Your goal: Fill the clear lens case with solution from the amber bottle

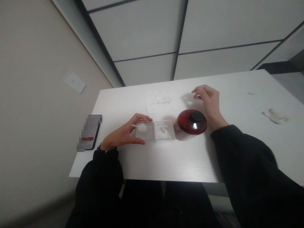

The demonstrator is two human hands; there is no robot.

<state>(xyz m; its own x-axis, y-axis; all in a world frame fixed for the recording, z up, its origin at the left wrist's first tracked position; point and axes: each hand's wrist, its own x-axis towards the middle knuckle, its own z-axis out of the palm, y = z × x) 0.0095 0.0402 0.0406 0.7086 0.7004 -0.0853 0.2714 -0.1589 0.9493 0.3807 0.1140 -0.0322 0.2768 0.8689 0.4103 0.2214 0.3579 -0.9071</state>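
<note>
My left hand (129, 131) spans the left end of a clear box (149, 136) with two square compartments, fingers along its far side and thumb along its near side. A small white spoon (142, 128) with a rounded bowl rests at the left compartment. In the right compartment shows a clear ring-shaped form (164, 128). My right hand (207, 98) is held above the table behind the bottle, fingers curled in towards the thumb; whether anything is between them is hidden. Close to the box's right end stands a dark red bottle (186, 123) with a black cap (197, 116).
Behind the box a thin white tissue (159, 101) lies flat on the white table (166, 164). A phone (95, 136), partly pixelated, lies at the left edge. A crumpled tissue (275, 116) and a small scrap (250, 93) are at the right. A wall socket (76, 83) is on the left.
</note>
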